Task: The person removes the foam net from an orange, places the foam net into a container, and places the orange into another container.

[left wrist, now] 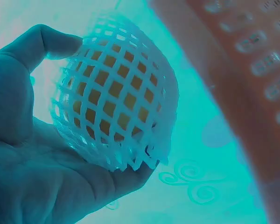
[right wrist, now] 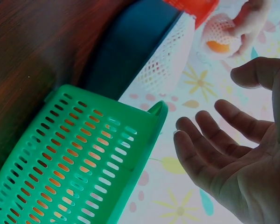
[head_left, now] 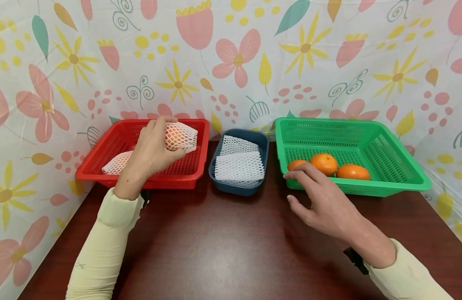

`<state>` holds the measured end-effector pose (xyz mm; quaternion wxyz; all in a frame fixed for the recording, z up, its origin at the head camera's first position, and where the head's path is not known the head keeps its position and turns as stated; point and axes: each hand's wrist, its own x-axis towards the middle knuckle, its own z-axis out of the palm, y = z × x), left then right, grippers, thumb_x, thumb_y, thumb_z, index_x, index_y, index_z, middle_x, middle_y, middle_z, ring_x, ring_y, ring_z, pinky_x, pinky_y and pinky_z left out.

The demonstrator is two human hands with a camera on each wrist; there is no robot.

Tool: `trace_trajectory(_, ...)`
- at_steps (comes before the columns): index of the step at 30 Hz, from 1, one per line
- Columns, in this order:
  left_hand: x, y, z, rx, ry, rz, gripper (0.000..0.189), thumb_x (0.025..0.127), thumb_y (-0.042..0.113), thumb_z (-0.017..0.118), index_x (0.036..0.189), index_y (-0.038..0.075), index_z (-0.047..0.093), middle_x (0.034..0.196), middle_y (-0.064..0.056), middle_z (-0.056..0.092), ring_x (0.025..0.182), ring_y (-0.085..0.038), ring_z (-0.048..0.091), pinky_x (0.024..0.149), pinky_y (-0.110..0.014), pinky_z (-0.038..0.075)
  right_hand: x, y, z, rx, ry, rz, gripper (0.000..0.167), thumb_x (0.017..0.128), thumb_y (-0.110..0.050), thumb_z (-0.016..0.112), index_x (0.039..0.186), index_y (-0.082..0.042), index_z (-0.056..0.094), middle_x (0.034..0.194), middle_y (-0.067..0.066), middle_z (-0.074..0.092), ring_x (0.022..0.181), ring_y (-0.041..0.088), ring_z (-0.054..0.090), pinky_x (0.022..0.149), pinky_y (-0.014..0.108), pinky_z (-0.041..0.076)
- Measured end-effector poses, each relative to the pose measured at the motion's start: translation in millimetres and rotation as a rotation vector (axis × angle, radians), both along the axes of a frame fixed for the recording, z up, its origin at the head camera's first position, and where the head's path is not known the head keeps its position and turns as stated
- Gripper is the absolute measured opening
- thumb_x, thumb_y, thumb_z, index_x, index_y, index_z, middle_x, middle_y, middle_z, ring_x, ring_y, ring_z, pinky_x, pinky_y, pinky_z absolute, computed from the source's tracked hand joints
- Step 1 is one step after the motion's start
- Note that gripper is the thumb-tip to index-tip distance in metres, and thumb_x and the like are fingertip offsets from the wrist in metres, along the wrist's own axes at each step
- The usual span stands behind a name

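My left hand (head_left: 151, 143) grips an orange (head_left: 175, 136) wrapped in a white foam net (left wrist: 116, 88), holding it over the red basket (head_left: 178, 182). In the left wrist view the thumb and fingers curl round the netted fruit, whose skin shows through the mesh. Beneath that hand, another white foam net (head_left: 118, 163) with something in it lies in the red basket. My right hand (head_left: 324, 200) is relaxed and holds nothing, its fingers over the near left rim of the green basket (head_left: 399, 183). Inside that basket sit three oranges (head_left: 323, 164), the left one partly hidden by the fingers.
Between the baskets stands a dark blue tray (head_left: 238, 190) with several flat white foam nets (head_left: 240, 166) in it. All three containers stand on a dark brown table (head_left: 223, 246), close to a flowered cloth (head_left: 234, 100) hanging behind them.
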<state>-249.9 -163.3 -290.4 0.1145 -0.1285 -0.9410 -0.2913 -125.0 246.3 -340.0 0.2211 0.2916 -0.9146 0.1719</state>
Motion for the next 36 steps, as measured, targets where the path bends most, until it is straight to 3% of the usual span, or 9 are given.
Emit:
trace_trajectory(10, 14.9, 13.2, 7.2, 0.043, 0.047, -0.068, 0.084, 0.08, 0.024, 0.088, 0.151, 0.016, 0.043, 0.147, -0.009, 0.05, 0.13, -0.027, 0.049, 0.106, -0.058, 0.05, 3.8, 2, 1.1, 0.01, -0.002, -0.014, 0.038, 0.089, -0.02, 0.077, 0.124, -0.012, 0.065, 0.131, 0.0, 0.058, 0.116, 0.015, 0.058, 0.088, 0.036, 0.057)
trace_trajectory(23, 29.3, 24.9, 7.4, 0.061, 0.079, -0.149, 0.083, 0.077, 0.024, 0.091, 0.147, 0.022, 0.047, 0.139, -0.005, 0.053, 0.121, -0.021, 0.053, 0.093, -0.049, 0.059, 5.0, 4, 4.2, 0.009, 0.008, -0.023, 0.039, 0.089, -0.02, 0.077, 0.125, -0.013, 0.065, 0.131, -0.001, 0.059, 0.117, 0.014, 0.058, 0.09, 0.035, 0.055)
trace_trajectory(36, 43.0, 39.4, 5.1, 0.038, 0.111, -0.247, 0.086, 0.075, 0.024, 0.093, 0.148, 0.021, 0.048, 0.138, 0.001, 0.053, 0.121, -0.014, 0.051, 0.093, -0.041, 0.059, 6.5, 3, 4.3, 0.011, 0.021, -0.014, 0.04, 0.089, -0.022, 0.077, 0.126, -0.013, 0.065, 0.131, -0.002, 0.059, 0.115, 0.012, 0.058, 0.09, 0.03, 0.052)
